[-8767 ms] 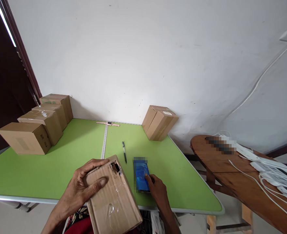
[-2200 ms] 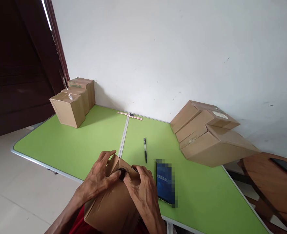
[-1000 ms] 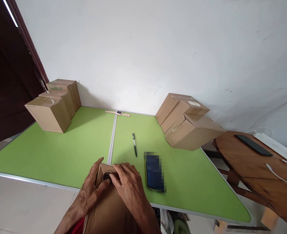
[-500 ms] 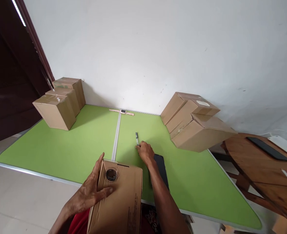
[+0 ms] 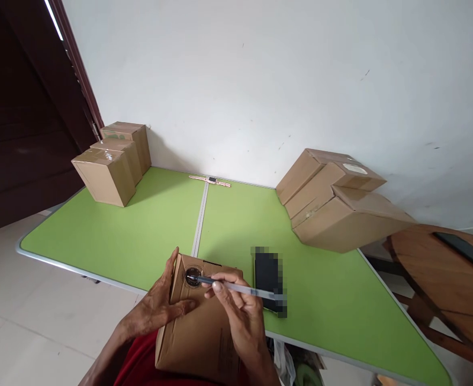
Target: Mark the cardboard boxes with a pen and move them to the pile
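A cardboard box (image 5: pixel 194 335) leans up at the table's front edge, close to my body. My left hand (image 5: pixel 156 308) grips its left side, with the thumb lying across the front face. Between the thumb and fingers of my right hand (image 5: pixel 242 313) is a pen (image 5: pixel 250 290) with a clear barrel. Its dark front end points left, the tip over a round dark hole (image 5: pixel 191 272) near the box's top left; whether it touches is unclear. Right of my right hand lies a flat black object (image 5: pixel 267 276), partly pixelated.
Several cardboard boxes stand on the green table (image 5: pixel 156 225), in a left group (image 5: pixel 108 171) and a right group (image 5: pixel 325 214). A pink-strapped watch (image 5: pixel 212 180) lies at the wall. A wooden table (image 5: pixel 425 268) with a dark phone-like object (image 5: pixel 457 249) stands at right.
My right hand has lifted the pen off the green table and brought it left and down to the round hole. My left hand stays on the box. The view has shifted slightly.
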{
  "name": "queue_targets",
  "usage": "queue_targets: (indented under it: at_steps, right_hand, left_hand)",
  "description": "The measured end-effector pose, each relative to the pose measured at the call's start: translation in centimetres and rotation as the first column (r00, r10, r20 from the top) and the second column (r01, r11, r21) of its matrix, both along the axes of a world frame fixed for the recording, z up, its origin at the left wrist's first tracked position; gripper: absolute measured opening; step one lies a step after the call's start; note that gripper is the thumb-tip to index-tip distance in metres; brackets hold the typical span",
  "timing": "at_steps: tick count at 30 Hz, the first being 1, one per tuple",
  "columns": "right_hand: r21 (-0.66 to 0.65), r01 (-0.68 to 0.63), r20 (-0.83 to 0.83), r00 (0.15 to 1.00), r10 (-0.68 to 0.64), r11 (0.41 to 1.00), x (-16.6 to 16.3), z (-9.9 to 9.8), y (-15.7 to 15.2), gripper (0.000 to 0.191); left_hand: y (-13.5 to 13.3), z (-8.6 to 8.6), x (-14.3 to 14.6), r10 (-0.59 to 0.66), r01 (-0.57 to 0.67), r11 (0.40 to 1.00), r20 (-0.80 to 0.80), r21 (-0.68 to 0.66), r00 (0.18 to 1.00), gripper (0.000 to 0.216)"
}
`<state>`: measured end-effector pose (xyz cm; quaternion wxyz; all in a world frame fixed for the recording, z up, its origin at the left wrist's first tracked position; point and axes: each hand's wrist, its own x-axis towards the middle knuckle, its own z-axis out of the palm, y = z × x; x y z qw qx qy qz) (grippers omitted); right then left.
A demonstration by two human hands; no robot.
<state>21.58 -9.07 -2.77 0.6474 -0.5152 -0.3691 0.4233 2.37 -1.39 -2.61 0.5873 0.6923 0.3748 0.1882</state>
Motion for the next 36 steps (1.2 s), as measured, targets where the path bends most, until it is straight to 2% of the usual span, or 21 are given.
queue_targets:
  at_steps: [3, 11, 16, 20, 24, 26, 28, 31, 34, 36]
  right_hand:
    - [0.003, -0.004, 0.045, 0.999, 0.004, 1.0, -0.9, -0.5, -0.2, 0.023]
    - [0.008, -0.069, 0.188, 0.98, 0.066, 0.998, 0.0, -0.8, 0.1, 0.029]
    - [-0.063, -0.153, 0.238, 0.957, 0.163, 0.986, 0.9, -1.4, -0.4, 0.033]
    - [-0.119, -0.096, 0.292, 0.948, 0.127, 0.988, 2.7, -1.4, -0.2, 0.039]
    - [-0.09, 0.027, 0.312, 0.95, 0.002, 0.996, 5.0, -0.1, 2.4, 0.046]
    - [-0.079, 0.083, 0.334, 0.941, -0.052, 0.993, 6.5, 0.8, 4.9, 0.048]
    - [-0.124, 0.133, 0.395, 0.916, -0.074, 0.983, 8.5, 1.2, 7.7, 0.046]
    - [-0.305, 0.149, 0.495, 0.868, 0.023, 0.941, 11.6, 0.6, 11.4, 0.034]
    - [-0.51, 0.188, 0.579, 0.797, 0.173, 0.84, 13.4, -1.2, 13.9, 0.023]
    - [-0.594, 0.243, 0.623, 0.741, 0.249, 0.767, 13.6, -2.4, 14.7, 0.024]
  left_hand:
    - [-0.2, -0.3, 0.1, 0.007, -0.007, 1.0, 0.03, -0.001, 1.0, 0.115]
    - [0.1, -1.3, -0.1, -0.001, 0.0, 1.0, 0.032, 0.015, 0.999, 0.117]
    - [0.2, -0.7, 0.1, 0.005, -0.004, 0.998, 0.027, -0.058, 1.0, 0.12]
    - [0.0, -0.3, 0.3, 0.011, -0.01, 0.998, 0.027, -0.059, 1.0, 0.118]
    - [-0.1, -0.7, 0.1, 0.028, -0.023, 0.997, 0.057, -0.071, 0.998, 0.116]
    - [0.0, -1.1, -0.2, 0.041, -0.038, 0.998, 0.046, -0.057, 0.998, 0.115]
    - [0.2, -1.5, -0.4, 0.04, -0.039, 0.998, 0.028, -0.042, 0.999, 0.114]
    - [0.4, -1.7, -0.5, 0.046, -0.046, 0.998, 0.004, -0.053, 0.999, 0.113]
    - [0.4, -1.5, -0.3, 0.078, -0.081, 0.992, -0.03, -0.095, 0.996, 0.116]
    - [0.3, -1.2, -0.1, 0.082, -0.086, 0.989, -0.035, -0.122, 0.996, 0.119]
